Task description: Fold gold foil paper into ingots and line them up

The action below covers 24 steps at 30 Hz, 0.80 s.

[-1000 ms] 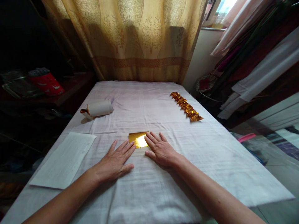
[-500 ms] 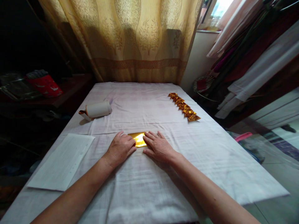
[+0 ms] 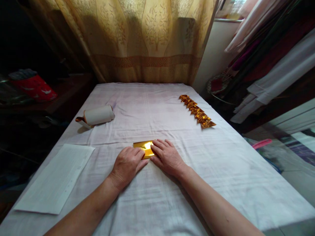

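On the white cloth [image 3: 145, 111], our right hand [image 3: 168, 160] rests, a bit spread, on the gold paper [image 3: 148, 151]. Our left hand [image 3: 126, 164] curls there; we can't tell if it pinches. Let's hold 1 end still.

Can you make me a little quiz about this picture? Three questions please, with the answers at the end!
1. True or false: the left hand and right hand are both at the gold sheet.
2. What lies near the table's right edge?
A) a white roll
B) a row of folded gold pieces
C) a red container
3. Fill in: the white paper lies on the person's ____ side.

Key: 1 true; 2 B; 3 left.
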Each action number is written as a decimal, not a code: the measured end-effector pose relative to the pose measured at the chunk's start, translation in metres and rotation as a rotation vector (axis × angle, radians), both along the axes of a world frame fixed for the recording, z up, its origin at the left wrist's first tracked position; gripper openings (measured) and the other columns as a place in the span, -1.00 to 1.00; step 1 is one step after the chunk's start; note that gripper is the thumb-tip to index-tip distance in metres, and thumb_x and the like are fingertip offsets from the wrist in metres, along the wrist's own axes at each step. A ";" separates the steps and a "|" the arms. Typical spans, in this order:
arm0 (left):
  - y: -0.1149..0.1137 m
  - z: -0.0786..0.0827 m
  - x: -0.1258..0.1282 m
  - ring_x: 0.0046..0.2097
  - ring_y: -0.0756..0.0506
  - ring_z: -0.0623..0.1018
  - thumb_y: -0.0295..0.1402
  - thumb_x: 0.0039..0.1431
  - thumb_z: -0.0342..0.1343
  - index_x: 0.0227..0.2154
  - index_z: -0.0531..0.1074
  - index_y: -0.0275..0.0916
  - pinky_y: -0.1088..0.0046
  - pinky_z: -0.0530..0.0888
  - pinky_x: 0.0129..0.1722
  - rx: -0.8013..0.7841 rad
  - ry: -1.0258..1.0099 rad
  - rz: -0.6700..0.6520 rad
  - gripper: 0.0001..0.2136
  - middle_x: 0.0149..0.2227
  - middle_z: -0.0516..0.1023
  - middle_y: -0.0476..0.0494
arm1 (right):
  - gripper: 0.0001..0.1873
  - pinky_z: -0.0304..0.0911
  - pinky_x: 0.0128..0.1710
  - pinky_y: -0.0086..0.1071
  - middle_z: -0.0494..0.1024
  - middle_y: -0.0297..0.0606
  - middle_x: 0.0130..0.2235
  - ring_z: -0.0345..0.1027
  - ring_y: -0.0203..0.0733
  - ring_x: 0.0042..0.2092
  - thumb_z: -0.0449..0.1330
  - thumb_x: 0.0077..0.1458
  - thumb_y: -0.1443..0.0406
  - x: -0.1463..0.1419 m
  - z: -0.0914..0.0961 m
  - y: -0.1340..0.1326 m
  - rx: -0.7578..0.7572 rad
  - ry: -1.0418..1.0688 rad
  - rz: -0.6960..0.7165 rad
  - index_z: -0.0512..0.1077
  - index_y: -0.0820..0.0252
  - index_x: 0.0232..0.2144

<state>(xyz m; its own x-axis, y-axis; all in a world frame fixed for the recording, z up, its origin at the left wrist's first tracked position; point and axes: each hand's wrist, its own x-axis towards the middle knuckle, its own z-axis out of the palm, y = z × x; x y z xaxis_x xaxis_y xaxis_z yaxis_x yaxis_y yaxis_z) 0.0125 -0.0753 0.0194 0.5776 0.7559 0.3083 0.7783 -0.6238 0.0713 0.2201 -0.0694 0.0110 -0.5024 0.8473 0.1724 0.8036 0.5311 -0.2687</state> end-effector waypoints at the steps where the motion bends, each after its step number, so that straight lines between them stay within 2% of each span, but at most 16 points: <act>1: 0.000 -0.001 0.000 -0.27 -0.13 0.50 -0.22 0.26 0.14 -0.32 0.42 -0.20 0.29 0.36 -0.21 0.014 -0.004 -0.006 -0.84 -0.31 0.56 -0.09 | -0.65 0.07 0.22 -0.01 0.43 -0.09 0.19 0.24 0.07 0.21 0.18 0.24 0.19 0.001 -0.001 0.001 0.004 0.011 0.001 0.42 0.17 0.03; 6: 0.001 -0.003 -0.002 -0.30 -0.13 0.50 -0.29 0.29 0.11 -0.32 0.43 -0.21 0.28 0.36 -0.21 0.059 0.003 -0.030 -0.88 -0.33 0.57 -0.08 | -0.66 0.09 0.21 0.00 0.45 -0.11 0.17 0.27 0.06 0.20 0.18 0.24 0.17 0.004 -0.006 0.004 0.030 0.072 0.010 0.43 0.16 0.01; 11: 0.003 -0.003 -0.002 -0.29 -0.12 0.53 -0.30 0.33 0.04 -0.30 0.46 -0.23 0.27 0.39 -0.15 0.085 -0.026 -0.044 -0.84 -0.33 0.59 -0.10 | -0.63 0.09 0.22 0.05 0.46 -0.04 0.16 0.30 0.05 0.18 0.24 0.18 0.14 0.009 -0.009 0.005 0.068 0.150 0.038 0.43 0.15 -0.01; 15: 0.004 -0.004 -0.003 -0.29 -0.12 0.54 -0.31 0.35 0.00 -0.31 0.46 -0.23 0.25 0.42 -0.12 0.085 -0.029 -0.032 -0.82 -0.33 0.60 -0.10 | -0.89 0.06 0.23 0.03 0.50 -0.12 0.12 0.34 -0.04 0.14 0.18 0.23 0.24 0.012 -0.009 0.004 0.133 0.193 0.036 0.49 0.09 -0.25; 17: 0.004 -0.005 -0.005 -0.28 -0.12 0.54 -0.34 0.36 -0.02 -0.29 0.46 -0.25 0.24 0.42 -0.09 0.092 -0.051 -0.040 -0.81 -0.31 0.61 -0.11 | -0.87 0.06 0.22 0.02 0.52 -0.16 0.10 0.35 -0.04 0.13 0.16 0.24 0.26 0.013 -0.010 0.004 0.155 0.201 0.010 0.50 0.09 -0.33; 21: 0.007 -0.007 -0.015 -0.20 -0.10 0.56 -0.36 0.38 -0.05 -0.23 0.47 -0.24 0.26 0.41 -0.01 0.013 -0.165 -0.068 -0.81 -0.24 0.62 -0.10 | -0.88 0.09 0.21 0.03 0.53 -0.19 0.09 0.33 0.00 0.16 0.18 0.23 0.25 0.013 -0.014 0.004 0.120 0.207 -0.023 0.51 0.08 -0.32; 24: 0.007 -0.009 -0.022 -0.19 -0.09 0.54 -0.31 0.37 -0.02 -0.26 0.51 -0.21 0.32 0.44 -0.10 -0.084 -0.242 -0.038 -0.79 -0.24 0.60 -0.10 | -0.88 0.10 0.21 0.03 0.54 -0.20 0.08 0.32 0.01 0.17 0.18 0.23 0.23 0.013 -0.015 0.006 0.108 0.219 -0.034 0.50 0.09 -0.31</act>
